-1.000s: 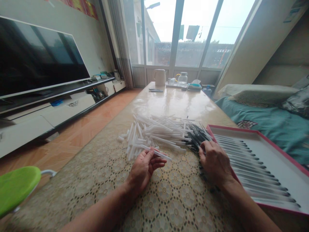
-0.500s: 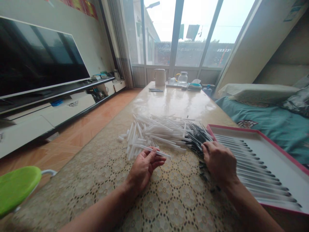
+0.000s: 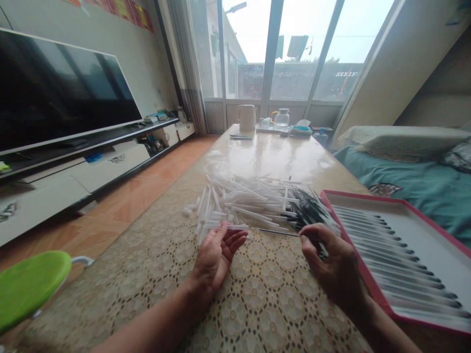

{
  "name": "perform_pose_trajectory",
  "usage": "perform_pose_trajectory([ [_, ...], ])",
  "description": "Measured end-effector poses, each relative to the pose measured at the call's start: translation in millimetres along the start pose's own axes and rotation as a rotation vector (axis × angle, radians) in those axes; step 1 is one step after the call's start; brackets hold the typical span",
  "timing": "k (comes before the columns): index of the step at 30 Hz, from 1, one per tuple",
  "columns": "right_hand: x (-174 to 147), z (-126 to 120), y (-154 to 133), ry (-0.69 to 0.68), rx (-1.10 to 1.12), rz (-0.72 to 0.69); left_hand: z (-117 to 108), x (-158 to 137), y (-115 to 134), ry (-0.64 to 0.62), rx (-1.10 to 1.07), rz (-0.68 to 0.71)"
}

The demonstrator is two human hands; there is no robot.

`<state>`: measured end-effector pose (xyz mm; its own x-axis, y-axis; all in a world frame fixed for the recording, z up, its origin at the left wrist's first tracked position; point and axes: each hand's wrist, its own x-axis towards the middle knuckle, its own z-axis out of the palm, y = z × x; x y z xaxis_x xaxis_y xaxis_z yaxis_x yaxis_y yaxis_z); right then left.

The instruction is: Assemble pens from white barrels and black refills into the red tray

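Note:
Pinched between thumb and fingers of my left hand [image 3: 220,250] is a white translucent pen barrel [image 3: 237,227], its free end pointing right. My right hand [image 3: 327,255] grips a thin dark pen refill [image 3: 275,232] by one end. The refill's pale tip points left at the barrel's end, with a small gap between them. Behind my left hand lies a loose pile of white barrels [image 3: 246,198]. A heap of dark refills [image 3: 311,208] sits just beyond my right hand. Small black pieces by my right palm are mostly hidden.
A red-rimmed box [image 3: 399,202] at the right holds a row of assembled pens [image 3: 401,264] with dark ends. At the table's far end stand a pitcher [image 3: 246,117], a glass pot [image 3: 282,119] and a tissue pack [image 3: 300,129]. A green stool [image 3: 33,289] is at the left.
My right hand has drawn a refill out of the dark heap and brought it left toward the barrel. My left hand still holds the barrel, now with its fingers more open. The view has shifted slightly.

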<state>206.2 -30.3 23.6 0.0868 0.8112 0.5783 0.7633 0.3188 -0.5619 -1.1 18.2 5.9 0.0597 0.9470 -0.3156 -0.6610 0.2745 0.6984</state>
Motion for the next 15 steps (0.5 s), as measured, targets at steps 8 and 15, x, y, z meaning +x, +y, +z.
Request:
perform_pose_trajectory([
  [8,0.0,1.8,-2.6,-0.031,0.057,-0.008,-1.8,-0.8,-3.5,-0.087,0.0,-0.028],
  [15,-9.1,16.7,-2.0,-0.212,0.204,-0.019,-2.3,-6.7,-6.6,-0.235,0.037,-0.129],
])
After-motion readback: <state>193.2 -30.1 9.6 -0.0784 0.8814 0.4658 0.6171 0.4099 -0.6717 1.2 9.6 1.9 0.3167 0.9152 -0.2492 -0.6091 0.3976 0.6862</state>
